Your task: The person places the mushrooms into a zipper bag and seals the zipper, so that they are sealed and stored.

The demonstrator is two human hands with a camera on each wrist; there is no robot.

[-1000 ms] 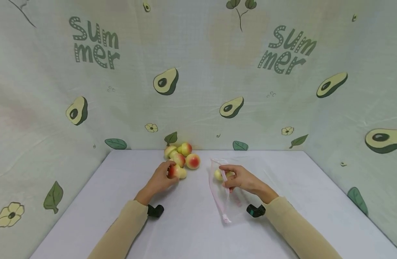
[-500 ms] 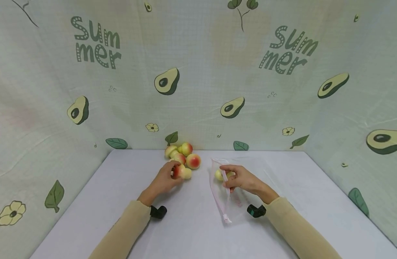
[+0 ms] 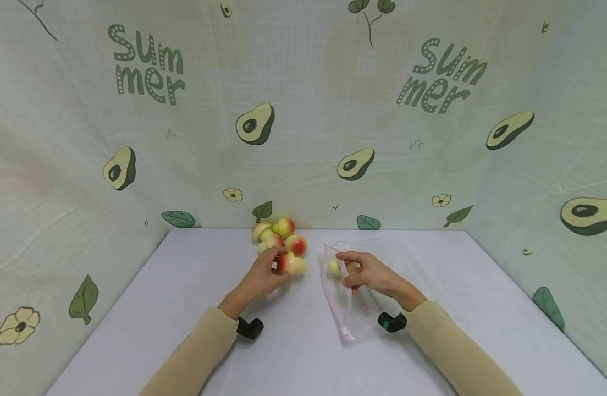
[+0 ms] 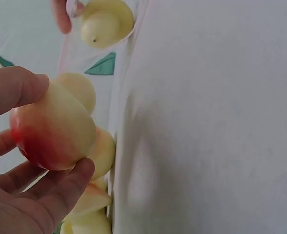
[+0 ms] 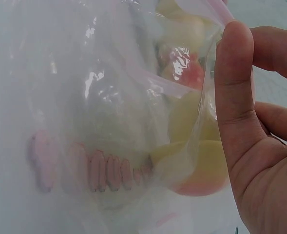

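My left hand [image 3: 264,274] holds a red-and-yellow gourd [image 3: 297,265] just in front of a pile of similar ones. In the left wrist view, thumb and fingers lie around the red end of this gourd [image 4: 60,129], its pale smaller lobe pointing away. Farther right, my right hand [image 3: 371,273] pinches the rim of a clear zip bag [image 3: 336,308] with pink edging, holding its mouth raised on the left side. One gourd [image 3: 334,268] shows in the bag, partly hidden behind the right fingers. The right wrist view shows pink print on the bag's film [image 5: 102,170].
Several more gourds [image 3: 296,245] are heaped at the table's back edge, left of the bag. A patterned cloth [image 3: 303,137] hangs behind and along both sides of the white table [image 3: 283,357]. Black wrist cameras [image 3: 250,328] sit under both wrists.
My left hand has moved right with the gourd, away from its spot before the pile and closer to the bag. The right hand and bag have hardly moved.
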